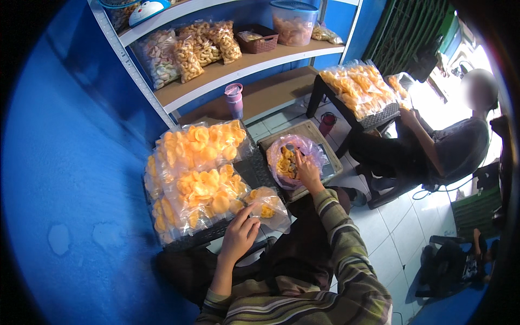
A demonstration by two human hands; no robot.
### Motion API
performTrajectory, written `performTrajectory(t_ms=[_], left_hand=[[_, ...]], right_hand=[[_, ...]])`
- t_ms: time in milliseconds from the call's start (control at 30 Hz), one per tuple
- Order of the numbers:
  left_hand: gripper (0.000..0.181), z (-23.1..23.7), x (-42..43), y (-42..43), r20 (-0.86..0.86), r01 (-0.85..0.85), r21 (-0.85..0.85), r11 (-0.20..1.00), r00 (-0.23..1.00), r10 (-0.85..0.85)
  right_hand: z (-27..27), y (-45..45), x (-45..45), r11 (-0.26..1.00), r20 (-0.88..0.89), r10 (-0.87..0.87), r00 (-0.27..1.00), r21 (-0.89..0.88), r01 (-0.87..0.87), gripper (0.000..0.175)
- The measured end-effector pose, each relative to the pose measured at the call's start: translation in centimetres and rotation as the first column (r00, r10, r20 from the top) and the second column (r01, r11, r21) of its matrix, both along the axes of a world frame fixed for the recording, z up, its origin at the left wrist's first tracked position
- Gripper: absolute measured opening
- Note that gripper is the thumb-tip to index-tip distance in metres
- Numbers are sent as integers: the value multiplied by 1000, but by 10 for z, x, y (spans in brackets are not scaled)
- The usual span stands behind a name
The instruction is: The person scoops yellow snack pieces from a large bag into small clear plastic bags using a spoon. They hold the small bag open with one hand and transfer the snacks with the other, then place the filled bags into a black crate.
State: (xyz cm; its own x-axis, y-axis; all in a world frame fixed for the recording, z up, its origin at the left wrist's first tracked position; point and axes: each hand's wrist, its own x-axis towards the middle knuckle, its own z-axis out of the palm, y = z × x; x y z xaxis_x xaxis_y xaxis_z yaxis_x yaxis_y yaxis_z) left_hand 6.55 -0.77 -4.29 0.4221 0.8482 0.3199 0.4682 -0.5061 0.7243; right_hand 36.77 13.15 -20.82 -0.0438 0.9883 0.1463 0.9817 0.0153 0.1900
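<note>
My left hand [241,233] is at the near edge of a small clear plastic bag [278,215] with a few orange crackers and yellow bits inside. Its fingers are partly bent, and whether they pinch the film is unclear. Over an opened, purple-tinted plastic bag [280,180] reaches my right hand [307,172], index finger extended. Yellow snack pieces [286,162] lie in that bag, along with a small dark grey object [290,148] I cannot identify. Left of my hands, filled clear bags of round orange crackers [203,183] lie in rows on a black surface.
A pink and purple tumbler [234,101] stands by the shelf unit [260,65], which holds bagged snacks and a lidded tub [293,24]. At right a seated person [455,138] handles a bag beside a black table [378,118] of bagged crackers. A red cup [327,123] stands below.
</note>
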Motion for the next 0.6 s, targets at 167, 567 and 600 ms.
performTrajectory(t_ms=[167,567,600], left_hand=[[9,-1,2,0,-7,-12,34,999,1000,13],[9,-3,1,-4,5,-25,35,999,1000,25],[9,-3,1,-4,8,-19,43,999,1000,19]], right_hand=[[3,4,-4,996,-96,-43,994,-79,36,65],[1,14,-13,993,-43,-33,999,-111,28,60],[0,16,-13,994,-90,-20,996,-110,10,60]])
